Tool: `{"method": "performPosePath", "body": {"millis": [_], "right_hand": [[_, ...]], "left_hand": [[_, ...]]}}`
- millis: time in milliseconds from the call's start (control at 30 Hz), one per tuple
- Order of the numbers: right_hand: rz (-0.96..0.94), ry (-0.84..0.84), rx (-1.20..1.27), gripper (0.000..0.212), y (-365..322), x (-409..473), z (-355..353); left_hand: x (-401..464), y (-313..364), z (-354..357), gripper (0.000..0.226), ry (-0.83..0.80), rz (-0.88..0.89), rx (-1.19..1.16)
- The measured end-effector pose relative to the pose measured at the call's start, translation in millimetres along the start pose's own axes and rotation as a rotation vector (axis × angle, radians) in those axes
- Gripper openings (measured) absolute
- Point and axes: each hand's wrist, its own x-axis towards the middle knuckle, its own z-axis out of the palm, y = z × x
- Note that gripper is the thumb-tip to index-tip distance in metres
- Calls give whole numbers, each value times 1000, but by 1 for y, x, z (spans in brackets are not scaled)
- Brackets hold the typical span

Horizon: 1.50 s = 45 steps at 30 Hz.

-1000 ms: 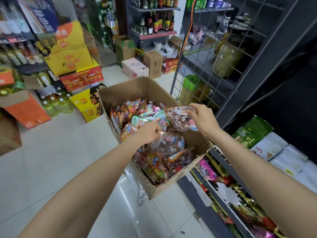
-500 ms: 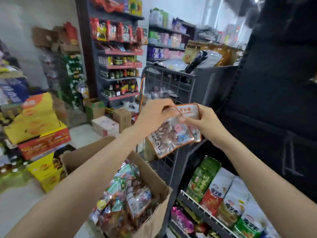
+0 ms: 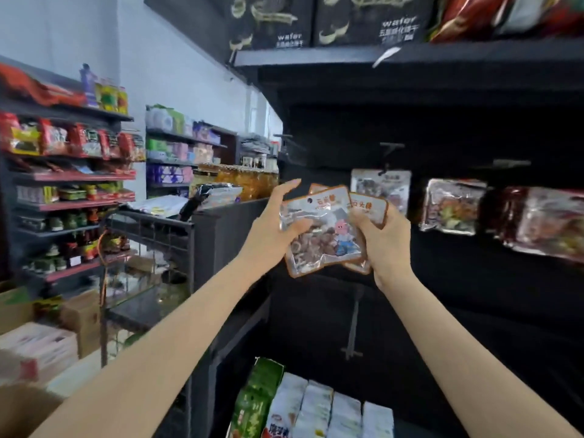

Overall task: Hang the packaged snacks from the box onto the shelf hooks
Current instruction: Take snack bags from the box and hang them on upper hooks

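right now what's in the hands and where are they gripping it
Both hold snack packets: the left hand grips the front packet's left edge, the right hand the fanned packets' right side.

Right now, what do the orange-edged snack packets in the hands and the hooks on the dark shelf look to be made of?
Orange-edged snack packets: thin glossy plastic film, probably; the clear window shows the contents and catches glare. Both hands, left and right, grip them. Shelf hooks: likely dark-coated metal, thin and straight, though blurred. The hung clear packet looks like the same film.
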Motion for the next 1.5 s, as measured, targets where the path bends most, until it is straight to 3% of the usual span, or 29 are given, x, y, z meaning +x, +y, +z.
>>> {"method": "performPosePath", "body": {"millis": [67, 133, 200, 367, 500, 867, 1033, 1200, 1300, 1367, 1433, 1500], "right_hand": [[-82, 64, -66, 15, -5, 13, -15], [-189, 114, -117, 36, -15, 21, -27], [-293, 143, -167, 44, -23, 29, -38], [-389, 130, -391, 22, -23, 60, -45], [-411, 145, -429, 21, -21, 72, -42], [-339, 121, -568, 26, 1, 88, -41], [-129, -2, -723, 34, 21, 110, -37], [23, -90, -746, 62, 25, 126, -34], [51, -57, -821, 53, 21, 118, -33], [-81, 81, -774, 37, 18, 105, -37], [-258, 197, -572, 29, 12, 88, -44], [-318, 115, -306, 25, 0, 74, -51]], "left_hand": [[14, 8, 16, 41, 38, 21, 31], [25, 17, 25, 38, 115, 20, 17], [34, 26, 28, 39, 193, 17, 33], [47, 42, 28, 38, 278, 46, 209], [53, 44, 31, 33, 301, 26, 272], [52, 46, 34, 30, 232, 27, 299], [52, 45, 35, 28, 176, 37, 280], [52, 44, 37, 26, 94, 89, 246], [52, 44, 38, 27, 56, 111, 206], [53, 44, 41, 27, 34, 120, 173], [57, 42, 45, 28, 16, 135, 135], [63, 43, 50, 28, 2, 143, 81]]}}
